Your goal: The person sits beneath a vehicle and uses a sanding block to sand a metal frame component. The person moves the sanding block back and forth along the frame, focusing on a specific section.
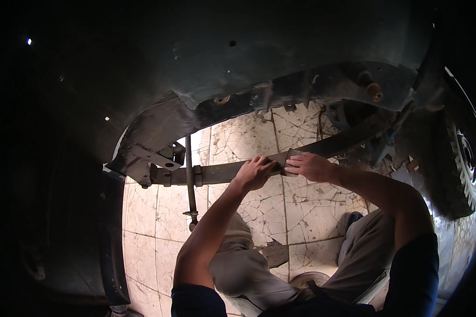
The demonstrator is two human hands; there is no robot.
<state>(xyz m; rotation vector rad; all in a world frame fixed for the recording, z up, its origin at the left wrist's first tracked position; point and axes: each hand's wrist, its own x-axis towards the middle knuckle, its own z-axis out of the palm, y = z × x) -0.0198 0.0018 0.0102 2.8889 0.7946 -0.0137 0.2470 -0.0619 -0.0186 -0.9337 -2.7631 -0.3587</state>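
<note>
A long dark leaf spring (219, 173) runs across in front of me under a vehicle body, rising toward the right. My left hand (255, 173) lies over its middle, with fingers bent around the upper edge. Close beside it, my right hand (311, 166) pinches a flat, grey-brown rectangular piece (291, 165) that looks like sandpaper. This piece lies against the face of the spring, and my right fingertips press on it. Part of the spring is hidden behind both hands.
A dark body panel (238, 47) arches over the work. An upright metal rod (190, 185) crosses the spring's left part near a bracket (169, 157). At the right stands a wheel with a knobbly tyre (468, 177). Cracked pale tiles (312, 214) cover the floor.
</note>
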